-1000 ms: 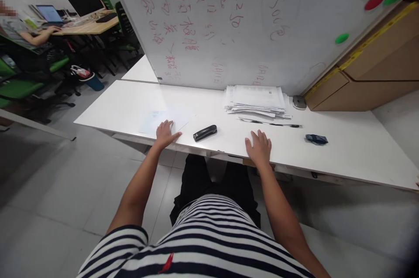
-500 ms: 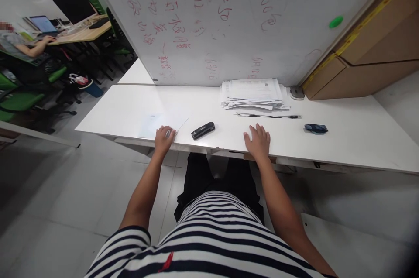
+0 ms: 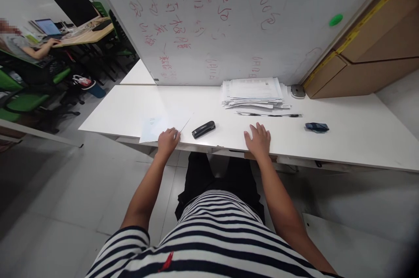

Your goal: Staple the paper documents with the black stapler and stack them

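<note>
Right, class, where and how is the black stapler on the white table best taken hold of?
Probably around the middle of the stapler, with the right hand coming from its own side and above, thumb and fingers across the narrow width. The body is long and slim, lies slantwise, and nothing touches it. That hand rests spread, holding nothing; the left hand is at the pale sheet.

Cardboard boxes [image 3: 376, 75] beside whiteboard [image 3: 237, 46]; dark monitor [image 3: 76, 6] on pale desk [image 3: 81, 38].

whiteboard [image 3: 235, 44], in red: "2250", "500", "6月11日", "6月12日"
</note>
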Tool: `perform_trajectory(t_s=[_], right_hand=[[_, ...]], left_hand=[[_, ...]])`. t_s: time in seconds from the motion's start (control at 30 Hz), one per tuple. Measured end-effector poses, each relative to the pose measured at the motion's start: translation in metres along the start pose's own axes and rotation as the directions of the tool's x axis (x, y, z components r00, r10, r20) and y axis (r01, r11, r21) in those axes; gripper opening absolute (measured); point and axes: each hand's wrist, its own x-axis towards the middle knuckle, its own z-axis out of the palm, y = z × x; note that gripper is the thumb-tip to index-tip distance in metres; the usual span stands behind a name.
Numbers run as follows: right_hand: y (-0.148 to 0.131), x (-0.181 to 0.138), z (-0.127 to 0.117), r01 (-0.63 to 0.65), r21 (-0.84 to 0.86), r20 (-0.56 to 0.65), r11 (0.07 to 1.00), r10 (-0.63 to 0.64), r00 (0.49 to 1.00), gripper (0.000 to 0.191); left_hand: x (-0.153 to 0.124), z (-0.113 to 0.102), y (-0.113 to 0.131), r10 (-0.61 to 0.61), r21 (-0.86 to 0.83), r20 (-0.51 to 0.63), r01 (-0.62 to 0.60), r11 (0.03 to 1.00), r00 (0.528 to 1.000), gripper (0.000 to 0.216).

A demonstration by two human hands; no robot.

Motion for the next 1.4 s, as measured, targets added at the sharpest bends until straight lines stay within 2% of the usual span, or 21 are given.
perform_trajectory(t_s=[0.17,0.27,0.33,0.4,0.5,0.57,0.6,0.63,0.67,0.7,0.73,0.77,0.8,0.87,0.9,0.97,1.03,1.13,1.2,1.33,1.4], right_hand=[[0.0,0.0,-0.001,0.001,0.014,0.008,1.0,-0.001,1.0,0.052],[0.0,0.0,-0.002,0.001,0.035,0.006,0.999,-0.001,1.0,0.051],[-0.001,-0.001,-0.003,0.002,0.044,0.001,0.999,-0.002,1.0,0.05],[-0.002,-0.002,-0.004,0.004,0.048,-0.001,0.999,-0.004,1.0,0.05],[-0.004,-0.001,-0.005,-0.001,0.064,0.011,0.998,0.001,1.0,0.051],[-0.005,0.0,-0.009,-0.02,0.113,0.033,0.993,0.016,0.999,0.052],[-0.004,0.001,-0.013,-0.044,0.168,0.056,0.985,0.035,0.998,0.052],[-0.004,0.001,-0.018,-0.078,0.258,0.091,0.963,0.057,0.994,0.054],[-0.003,-0.001,-0.024,-0.12,0.384,0.136,0.915,0.072,0.988,0.056],[-0.002,-0.003,-0.031,-0.165,0.533,0.189,0.83,0.074,0.979,0.059],[0.0,-0.008,-0.039,-0.21,0.677,0.235,0.706,0.064,0.97,0.062],[0.001,-0.014,-0.047,-0.248,0.792,0.263,0.558,0.054,0.963,0.066],[0.002,-0.022,-0.054,-0.272,0.867,0.279,0.417,0.047,0.959,0.069],[0.003,-0.042,-0.066,-0.295,0.928,0.283,0.229,0.084,0.956,0.071],[0.003,-0.053,-0.07,-0.301,0.935,0.282,0.185,0.123,0.951,0.07],[0.005,-0.073,-0.075,-0.338,0.929,0.305,0.153,0.208,0.929,0.067],[0.008,-0.089,-0.075,-0.403,0.906,0.354,0.128,0.292,0.888,0.066],[0.017,-0.107,-0.07,-0.462,0.882,0.394,0.092,0.394,0.831,0.064],[0.024,-0.114,-0.065,-0.488,0.863,0.372,0.133,0.485,0.791,0.058],[0.032,-0.122,-0.053,-0.566,0.752,0.278,0.339,0.615,0.738,0.039],[0.033,-0.124,-0.051,-0.568,0.742,0.238,0.357,0.651,0.721,0.038]], left_hand=[[0.006,-0.003,0.016,-0.082,0.093,0.127,0.071,0.993,0.988,0.025],[0.01,-0.008,0.014,-0.122,0.044,0.122,0.117,0.992,0.985,0.02],[0.013,-0.014,0.006,-0.185,-0.092,0.063,0.19,0.977,0.981,0.018],[0.017,-0.024,-0.003,-0.304,-0.266,-0.029,0.286,0.921,0.952,0.017],[0.022,-0.047,-0.008,-0.476,-0.447,-0.22,0.345,0.825,0.852,0.02],[0.022,-0.066,0.005,-0.479,-0.477,-0.343,0.29,0.83,0.808,0.023],[0.021,-0.074,0.017,-0.435,-0.466,-0.383,0.236,0.853,0.815,0.024],[0.018,-0.08,0.033,-0.335,-0.431,-0.433,0.134,0.892,0.837,0.024],[0.015,-0.085,0.052,-0.169,-0.373,-0.454,-0.015,0.928,0.875,0.024],[0.01,-0.086,0.073,0.031,-0.304,-0.445,-0.184,0.935,0.895,0.022],[0.006,-0.083,0.096,0.243,-0.237,-0.404,-0.357,0.904,0.882,0.02],[0.001,-0.078,0.118,0.452,-0.174,-0.342,-0.528,0.831,0.824,0.019],[-0.005,-0.069,0.138,0.618,-0.133,-0.277,-0.667,0.733,0.735,0.018],[-0.016,-0.045,0.172,0.802,-0.107,-0.165,-0.818,0.565,0.575,0.018],[-0.022,-0.031,0.185,0.848,-0.107,-0.125,-0.857,0.504,0.515,0.018],[-0.032,-0.006,0.2,0.888,-0.111,-0.076,-0.889,0.444,0.453,0.019],[-0.04,0.012,0.206,0.895,-0.124,-0.06,-0.893,0.433,0.442,0.019],[-0.046,0.025,0.207,0.887,-0.16,-0.079,-0.884,0.438,0.454,0.019],[-0.047,0.025,0.206,0.885,-0.175,-0.108,-0.885,0.431,0.453,0.02],[-0.045,0.022,0.201,0.885,-0.174,-0.15,-0.893,0.416,0.441,0.02],[-0.045,0.022,0.199,0.881,-0.185,-0.158,-0.889,0.418,0.447,0.019]])
